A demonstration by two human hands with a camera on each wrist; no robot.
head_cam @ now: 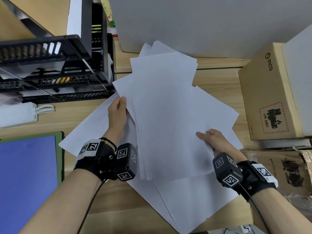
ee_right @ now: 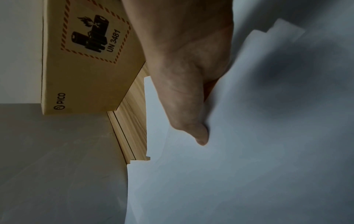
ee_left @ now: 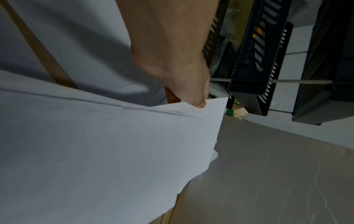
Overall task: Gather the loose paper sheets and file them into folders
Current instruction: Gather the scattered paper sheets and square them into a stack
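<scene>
While the fanned stack of white sheets [head_cam: 165, 119] is lifted off the wooden desk [head_cam: 217, 81], the person grips it from 2 opposite sides, probably so the skewed pages can be squared into 1 bundle. The left hand [head_cam: 117, 114] pinches the stack's far-left edge, thumb on top, as the left wrist view shows with the thumb tip [ee_left: 199, 103] pressed near a corner. The right hand [head_cam: 213, 140] clamps the near-right edge, thumb [ee_right: 200, 136] flat on the top sheet and fingers hidden beneath. More loose sheets [head_cam: 190, 203] lie on the desk under the held stack, not yet gathered.

A blue folder [head_cam: 27, 179] lies at the near left, apart from the papers, and looks like the likely destination. Black stacked trays [head_cam: 50, 68] crowd the far left just beside the stack's corner, and a cardboard box [head_cam: 268, 97] stands close on the right, so there is little room to swing the sheets sideways.
</scene>
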